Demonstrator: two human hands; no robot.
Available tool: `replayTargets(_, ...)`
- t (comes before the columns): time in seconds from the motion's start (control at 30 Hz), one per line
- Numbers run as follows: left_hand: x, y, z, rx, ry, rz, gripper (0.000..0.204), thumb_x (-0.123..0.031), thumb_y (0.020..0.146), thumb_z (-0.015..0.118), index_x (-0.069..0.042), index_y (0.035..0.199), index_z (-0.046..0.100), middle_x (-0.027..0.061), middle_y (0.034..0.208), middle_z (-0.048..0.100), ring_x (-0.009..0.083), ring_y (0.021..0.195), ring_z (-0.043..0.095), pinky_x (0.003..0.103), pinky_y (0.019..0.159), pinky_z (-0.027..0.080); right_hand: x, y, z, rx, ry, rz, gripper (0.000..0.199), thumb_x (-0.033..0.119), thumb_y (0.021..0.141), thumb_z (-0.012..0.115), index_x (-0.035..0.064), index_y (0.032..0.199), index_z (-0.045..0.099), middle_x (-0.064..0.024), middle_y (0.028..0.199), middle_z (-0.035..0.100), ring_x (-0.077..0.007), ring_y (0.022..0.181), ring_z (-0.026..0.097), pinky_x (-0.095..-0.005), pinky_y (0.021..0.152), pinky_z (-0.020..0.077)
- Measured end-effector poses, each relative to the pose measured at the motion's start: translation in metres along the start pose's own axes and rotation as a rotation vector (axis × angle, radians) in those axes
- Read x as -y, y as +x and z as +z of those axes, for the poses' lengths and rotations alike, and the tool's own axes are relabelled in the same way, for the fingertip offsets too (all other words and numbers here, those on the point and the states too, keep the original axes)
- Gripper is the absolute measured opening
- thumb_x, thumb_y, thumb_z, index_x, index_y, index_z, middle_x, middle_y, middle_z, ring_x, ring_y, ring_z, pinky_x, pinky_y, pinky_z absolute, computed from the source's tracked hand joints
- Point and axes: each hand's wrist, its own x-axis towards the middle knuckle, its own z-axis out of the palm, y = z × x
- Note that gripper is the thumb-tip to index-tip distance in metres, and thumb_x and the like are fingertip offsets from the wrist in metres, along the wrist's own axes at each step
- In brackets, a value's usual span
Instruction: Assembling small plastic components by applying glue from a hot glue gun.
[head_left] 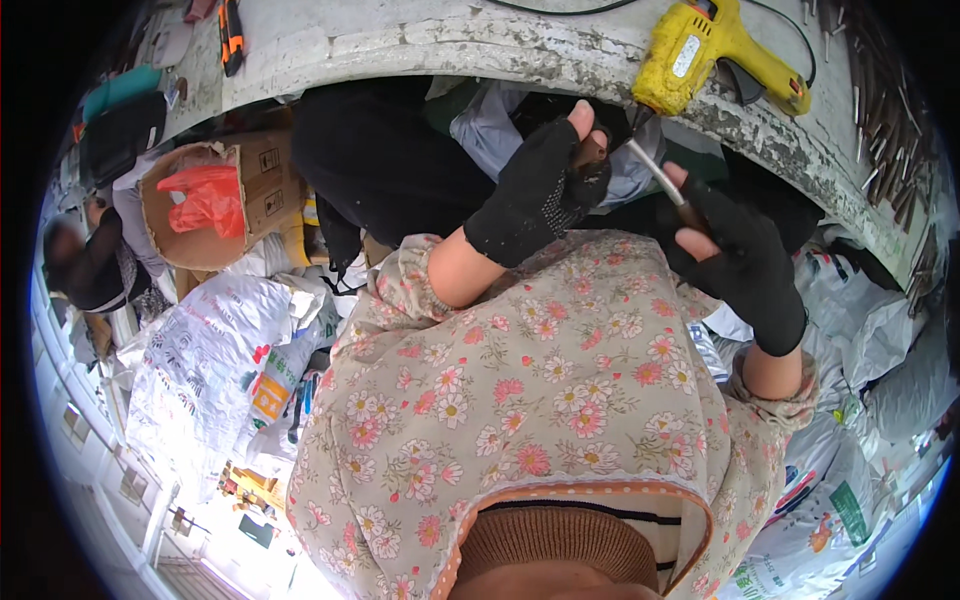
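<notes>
My left hand (535, 195), in a black fingerless glove, is closed around a small dark brown piece (592, 152). The rest of that piece is hidden by the fingers. In a matching glove, my right hand (745, 260) grips a slim rod (655, 172) with a pale, metallic-looking shaft and a brown lower end. The rod's tip points up and left, close to the nozzle of a yellow glue gun (680, 65). This gun lies at the worktable's edge with its nozzle over the rim. I cannot tell whether rod and nozzle touch.
Many thin brown rods (890, 150) lie on the right of the white, worn worktable (420, 45). An orange-and-black cutter knife (231, 40) lies far left. Below it stands a cardboard box (268, 190) with a red plastic bag (208, 200). White sacks (200, 350) surround me. Another person (90, 250) is at left.
</notes>
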Motion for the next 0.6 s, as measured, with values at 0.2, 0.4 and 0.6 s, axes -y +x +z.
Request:
replayTargets(0.2, 0.009, -0.003, 0.020, -0.371, 0.049, 0.026, 0.033, -0.036, 0.092, 0.056, -0.010, 0.072, 0.052, -0.0027, 0.059, 0.046, 0.0083, 0.045, 0.039, 0.023, 0.041, 0.031, 0.011, -0.002, 0.008, 0.010, 0.055, 0.067, 0.035, 0.010, 0.085, 0.063, 0.0113, 0.120, 0.061, -0.0108, 0.083, 0.067, -0.0163, 0.065, 0.060, -0.0286, 0.063, 0.0473)
replayTargets(0.4, 0.006, -0.011, 0.025, -0.414, 0.160, 0.031, 0.030, -0.033, 0.092, 0.055, -0.008, 0.075, 0.056, -0.0024, 0.063, 0.049, 0.0081, 0.048, 0.044, 0.024, 0.047, 0.036, 0.017, -0.001, 0.007, 0.013, -0.056, 0.093, 0.032, 0.013, 0.084, 0.064, 0.0119, 0.116, 0.063, -0.0094, 0.078, 0.064, -0.0199, 0.062, 0.056, -0.0296, 0.059, 0.0448)
replayTargets(0.6, 0.008, -0.020, 0.023, -0.325, 0.925, 0.449, 0.028, -0.028, 0.094, 0.053, -0.004, 0.079, 0.055, -0.0028, 0.066, 0.048, 0.0058, 0.057, 0.041, 0.022, 0.053, 0.033, 0.024, 0.001, 0.011, -0.028, -0.368, -0.119, 0.030, 0.011, 0.082, 0.065, 0.0142, 0.112, 0.065, -0.0066, 0.072, 0.060, -0.0209, 0.063, 0.056, -0.0323, 0.058, 0.0456)
